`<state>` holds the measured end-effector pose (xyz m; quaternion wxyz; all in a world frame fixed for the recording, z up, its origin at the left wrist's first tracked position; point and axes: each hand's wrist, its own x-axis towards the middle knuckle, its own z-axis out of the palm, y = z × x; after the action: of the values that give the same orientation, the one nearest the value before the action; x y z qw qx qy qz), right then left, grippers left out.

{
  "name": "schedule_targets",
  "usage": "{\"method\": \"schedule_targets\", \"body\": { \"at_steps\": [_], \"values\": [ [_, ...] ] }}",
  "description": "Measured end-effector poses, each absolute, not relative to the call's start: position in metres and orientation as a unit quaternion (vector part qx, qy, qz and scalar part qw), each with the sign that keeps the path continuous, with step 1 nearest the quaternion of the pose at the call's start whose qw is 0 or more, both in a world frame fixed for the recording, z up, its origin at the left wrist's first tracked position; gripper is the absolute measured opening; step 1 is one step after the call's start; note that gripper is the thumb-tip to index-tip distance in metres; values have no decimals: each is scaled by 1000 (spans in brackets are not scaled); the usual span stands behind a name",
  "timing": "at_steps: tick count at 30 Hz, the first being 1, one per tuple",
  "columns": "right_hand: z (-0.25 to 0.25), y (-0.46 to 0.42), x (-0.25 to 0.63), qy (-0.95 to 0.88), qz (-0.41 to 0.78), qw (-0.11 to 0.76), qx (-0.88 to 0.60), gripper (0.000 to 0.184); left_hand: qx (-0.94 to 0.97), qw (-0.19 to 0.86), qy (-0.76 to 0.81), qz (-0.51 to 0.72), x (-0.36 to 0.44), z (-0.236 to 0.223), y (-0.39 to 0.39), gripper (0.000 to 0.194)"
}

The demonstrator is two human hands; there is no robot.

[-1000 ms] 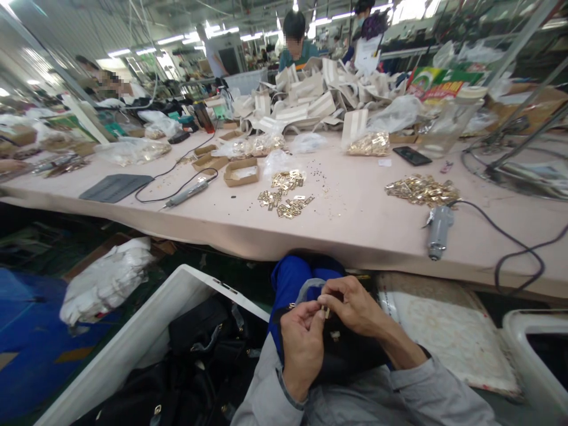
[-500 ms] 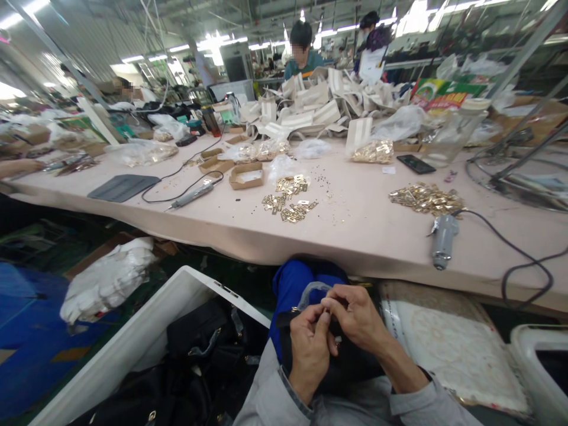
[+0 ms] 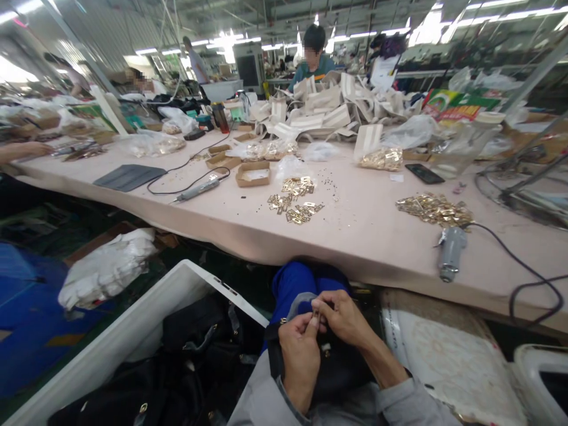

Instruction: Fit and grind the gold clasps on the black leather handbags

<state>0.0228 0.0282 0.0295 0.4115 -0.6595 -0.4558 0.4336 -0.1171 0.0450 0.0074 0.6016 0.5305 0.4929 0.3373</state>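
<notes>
My left hand [image 3: 300, 355] and my right hand [image 3: 342, 319] meet over my lap, below the table's front edge. Both pinch a small gold metal fitting [image 3: 316, 317] between fingertips, fingers closed. Under them on my lap lies a black bag [image 3: 337, 370] with a grey strap looping up near my fingers. My blue trouser legs [image 3: 295, 284] show beyond the hands.
The long pink table [image 3: 355, 236] carries piles of gold fittings [image 3: 295, 201], a second pile [image 3: 435, 209], two corded electric screwdrivers [image 3: 449, 254] [image 3: 197, 190], small cardboard boxes, a phone [image 3: 423, 173]. A white bin [image 3: 133, 337] of black bags stands at my left. Other people sit across.
The view has shifted a little; my hands stay together on the fitting, fingers working slightly lower over the black bag.
</notes>
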Motion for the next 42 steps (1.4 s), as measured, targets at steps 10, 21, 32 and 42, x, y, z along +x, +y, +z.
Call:
{"method": "schedule_targets", "body": {
  "at_steps": [10, 21, 32, 42],
  "values": [
    [12, 35, 28, -405, 453, 448, -656, 56, 495, 637, 455, 377, -109, -11, 54, 26],
    [1, 32, 36, -379, 514, 472, -608, 47, 493, 644, 450, 375, -108, -12, 56, 26],
    [16, 39, 20, -412, 379, 407, -722, 43, 498, 629, 466, 373, -106, -7, 53, 20],
    [14, 40, 10, -437, 306, 367, -762, 37, 479, 622, 483, 389, -106, -2, 53, 20]
  ]
}}
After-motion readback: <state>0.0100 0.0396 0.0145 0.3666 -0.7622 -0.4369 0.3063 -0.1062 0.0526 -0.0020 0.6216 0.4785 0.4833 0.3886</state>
